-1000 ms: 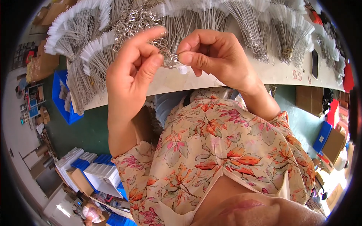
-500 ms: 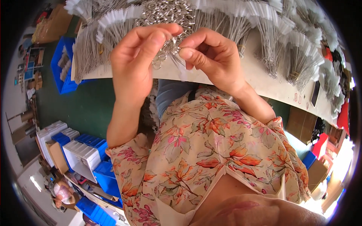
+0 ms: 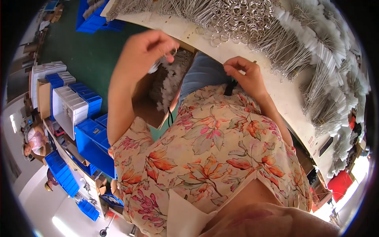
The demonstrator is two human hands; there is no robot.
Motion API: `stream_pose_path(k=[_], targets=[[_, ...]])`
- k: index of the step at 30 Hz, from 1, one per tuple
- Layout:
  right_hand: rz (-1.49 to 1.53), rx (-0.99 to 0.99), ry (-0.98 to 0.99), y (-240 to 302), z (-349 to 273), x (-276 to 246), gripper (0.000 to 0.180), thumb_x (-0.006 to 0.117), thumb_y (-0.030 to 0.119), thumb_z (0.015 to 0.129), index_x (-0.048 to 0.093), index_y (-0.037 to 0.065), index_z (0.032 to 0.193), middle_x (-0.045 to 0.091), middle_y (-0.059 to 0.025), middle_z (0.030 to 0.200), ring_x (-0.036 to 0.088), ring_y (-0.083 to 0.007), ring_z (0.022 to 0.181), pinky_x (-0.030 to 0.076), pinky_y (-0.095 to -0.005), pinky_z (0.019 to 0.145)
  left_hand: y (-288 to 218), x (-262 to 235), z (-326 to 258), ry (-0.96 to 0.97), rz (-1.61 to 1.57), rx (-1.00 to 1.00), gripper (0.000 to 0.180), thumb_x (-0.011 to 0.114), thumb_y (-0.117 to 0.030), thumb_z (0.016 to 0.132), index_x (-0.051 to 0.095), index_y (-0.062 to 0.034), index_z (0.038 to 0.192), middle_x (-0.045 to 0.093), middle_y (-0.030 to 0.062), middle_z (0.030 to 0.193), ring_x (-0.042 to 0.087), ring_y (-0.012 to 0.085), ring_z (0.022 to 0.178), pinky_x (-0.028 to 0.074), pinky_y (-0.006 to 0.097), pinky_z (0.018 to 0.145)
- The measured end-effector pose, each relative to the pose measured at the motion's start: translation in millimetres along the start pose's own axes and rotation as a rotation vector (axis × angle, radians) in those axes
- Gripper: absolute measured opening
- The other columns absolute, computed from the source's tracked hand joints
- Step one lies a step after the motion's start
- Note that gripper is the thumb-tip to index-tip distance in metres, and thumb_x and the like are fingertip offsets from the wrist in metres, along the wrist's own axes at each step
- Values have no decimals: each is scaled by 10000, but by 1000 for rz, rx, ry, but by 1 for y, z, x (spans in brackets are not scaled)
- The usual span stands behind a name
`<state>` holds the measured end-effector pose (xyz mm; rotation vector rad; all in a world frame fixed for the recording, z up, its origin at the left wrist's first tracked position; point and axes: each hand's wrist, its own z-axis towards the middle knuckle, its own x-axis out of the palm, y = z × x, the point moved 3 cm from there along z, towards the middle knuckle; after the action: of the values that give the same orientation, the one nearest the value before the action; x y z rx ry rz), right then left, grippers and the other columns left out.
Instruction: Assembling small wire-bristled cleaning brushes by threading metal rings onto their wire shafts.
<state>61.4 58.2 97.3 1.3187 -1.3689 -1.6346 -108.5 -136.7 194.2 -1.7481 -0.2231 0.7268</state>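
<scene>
My left hand (image 3: 144, 55) is raised over an open cardboard box (image 3: 144, 94) beside my lap. Its fingers are closed on a shiny metal key ring (image 3: 175, 51), and something white (image 3: 155, 67) shows below the hand. Inside the box lie thin wires with white tags (image 3: 171, 85). At the table's near edge, my right hand (image 3: 248, 77) has its fingers curled, thumb close to forefinger; what they hold, if anything, cannot be made out. Ahead of it, a heap of metal rings (image 3: 241, 19) lies on the pale table (image 3: 221, 51).
Bundles of thin metal wires with white tags (image 3: 319, 59) cover the table's far and right parts. A dark phone (image 3: 326, 146) lies near its right edge. Blue bins (image 3: 92, 138) are stacked at left, with another blue crate (image 3: 92, 19) beyond the table. Another person (image 3: 35, 140) is far left.
My hands, together over the ring heap before, are now apart. The left has moved over the box with the ring; the right is back at the table edge. The view has turned.
</scene>
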Motion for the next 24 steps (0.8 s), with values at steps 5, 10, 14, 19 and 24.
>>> stream_pose_path(k=[5, 10, 14, 19, 24], targets=[[77, 132, 110, -8, 3, 13, 104, 621, 89, 832, 637, 2, 885, 621, -14, 745, 547, -66, 663, 449, -220, 624, 162, 53, 22, 188, 562, -64, 120, 557, -118, 808, 594, -4, 815, 612, 142, 710, 639, 210, 619, 479, 330, 565], [55, 210, 69, -10, 3, 11, 99, 617, 85, 832, 637, 4, 886, 609, -5, 729, 529, -53, 637, 436, -207, 597, 288, 89, 74, 330, 1045, -155, 239, 577, -237, 805, 632, -11, 859, 629, 183, 805, 620, 341, 808, 483, 433, 695], [43, 228, 69, -12, 3, 4, 103, 619, 90, 833, 638, 5, 888, 604, 2, 723, 530, -50, 633, 434, -205, 590, 352, 84, 72, 111, 1034, -135, 273, 595, -265, 801, 636, -1, 858, 626, 201, 814, 606, 359, 860, 464, 455, 758], [76, 257, 85, -10, 8, 1, 108, 627, 96, 829, 637, 4, 884, 605, -4, 713, 538, -56, 632, 448, -214, 587, 330, 92, 52, 58, 531, -319, 310, 618, -241, 807, 639, -15, 1020, 642, 191, 970, 616, 309, 919, 474, 395, 781], [99, 213, 117, -11, 9, -5, 120, 640, 122, 810, 645, 18, 869, 634, -44, 734, 577, -79, 659, 481, -248, 613, 204, 18, 45, 378, -333, -286, 266, 600, -166, 843, 622, 20, 1031, 658, 87, 933, 616, 157, 895, 480, 276, 787]])
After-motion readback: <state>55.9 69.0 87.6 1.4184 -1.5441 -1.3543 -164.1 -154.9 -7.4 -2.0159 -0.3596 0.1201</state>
